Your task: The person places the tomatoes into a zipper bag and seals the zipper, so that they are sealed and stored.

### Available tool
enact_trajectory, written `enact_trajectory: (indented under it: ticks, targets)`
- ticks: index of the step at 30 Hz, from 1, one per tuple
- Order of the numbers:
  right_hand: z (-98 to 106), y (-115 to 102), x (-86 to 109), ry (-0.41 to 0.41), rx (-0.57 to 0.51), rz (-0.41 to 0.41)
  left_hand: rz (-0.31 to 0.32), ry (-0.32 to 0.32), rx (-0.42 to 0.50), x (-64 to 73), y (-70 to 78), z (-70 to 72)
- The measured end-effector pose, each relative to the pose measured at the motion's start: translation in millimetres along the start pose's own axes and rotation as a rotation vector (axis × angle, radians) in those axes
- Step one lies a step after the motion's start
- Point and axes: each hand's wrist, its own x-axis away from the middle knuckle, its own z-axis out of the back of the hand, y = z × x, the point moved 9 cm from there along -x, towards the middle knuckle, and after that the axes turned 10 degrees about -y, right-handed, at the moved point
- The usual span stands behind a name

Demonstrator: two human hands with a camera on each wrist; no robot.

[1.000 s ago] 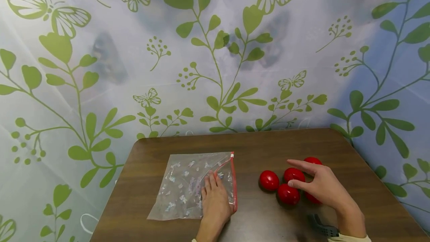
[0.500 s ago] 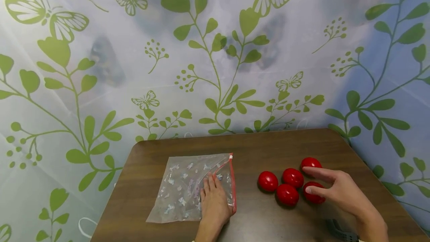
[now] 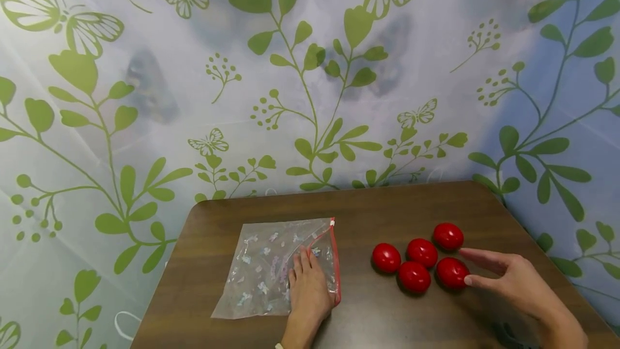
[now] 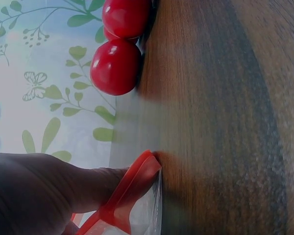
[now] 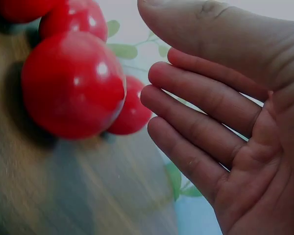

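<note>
A clear plastic zip bag point(image 3: 252, 268) with small printed figures lies flat on the table, its red zip edge point(image 3: 337, 279) facing right. My left hand point(image 3: 311, 290) rests on it with fairly straight fingers, near the folded-back mouth. In the left wrist view the thumb point(image 4: 95, 183) lies against the red strip point(image 4: 130, 183), which hides its tip. Several glossy red egg-shaped balls stand grouped at the right. Beside the nearest ball point(image 3: 452, 273) is my right hand point(image 3: 520, 287), fingers extended and thumb apart. The right wrist view shows its palm holding nothing, fingertips apart from the big red ball point(image 5: 73, 85).
The brown wooden table point(image 3: 358, 316) has rounded far corners. Behind it hangs a pale curtain point(image 3: 310, 69) printed with green leaves and butterflies. A dark strap-like object point(image 3: 506, 335) shows below the right wrist.
My right hand has drawn back to the right and toward me from above the red balls, uncovering the ones it hid. The left hand and the bag have stayed put.
</note>
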Motion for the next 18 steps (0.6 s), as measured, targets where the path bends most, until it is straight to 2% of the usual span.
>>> enact_trajectory:
  ticks: [9, 18]
  targets:
    - [-3, 23, 2.6, -0.029, 0.019, -0.063, 0.007, -0.003, -0.015, -1.1, -1.4, 0.6]
    - [-12, 30, -3.4, 0.009, 0.035, -0.018, 0.002, 0.018, -0.033, -0.8, -1.1, 1.4]
